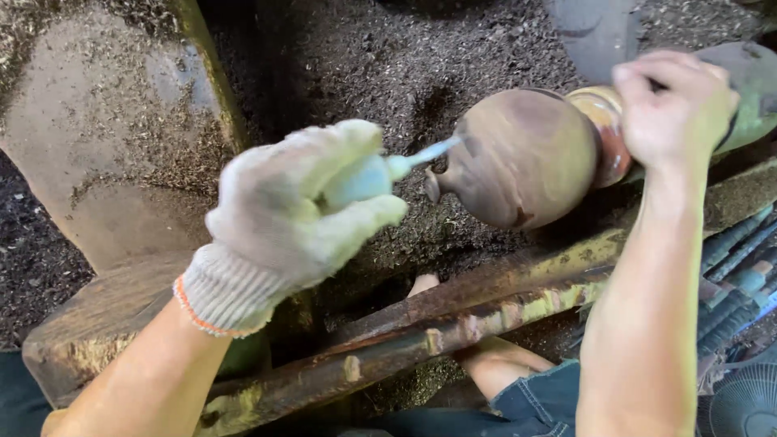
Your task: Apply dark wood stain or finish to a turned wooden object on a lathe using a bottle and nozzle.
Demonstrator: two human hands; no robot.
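Rounded brown wooden piece (pixel 522 158), mounted sideways above a shavings-strewn bed (pixel 364 57), upper right of centre. Left hand (pixel 295 214), white-gloved, fingers closed around a pale-blue-handled tool (pixel 388 170) whose tip meets the piece. Right hand (pixel 672 105), bare, fisted over the mount (pixel 607 133) just beside it.

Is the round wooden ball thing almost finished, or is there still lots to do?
Mostly shaped: the round wooden piece looks smooth, and shavings lie all around. In hand: the gloved left hand holds a light-blue tool at its tip, the bare right hand grips the mount. Left: the small nub there.
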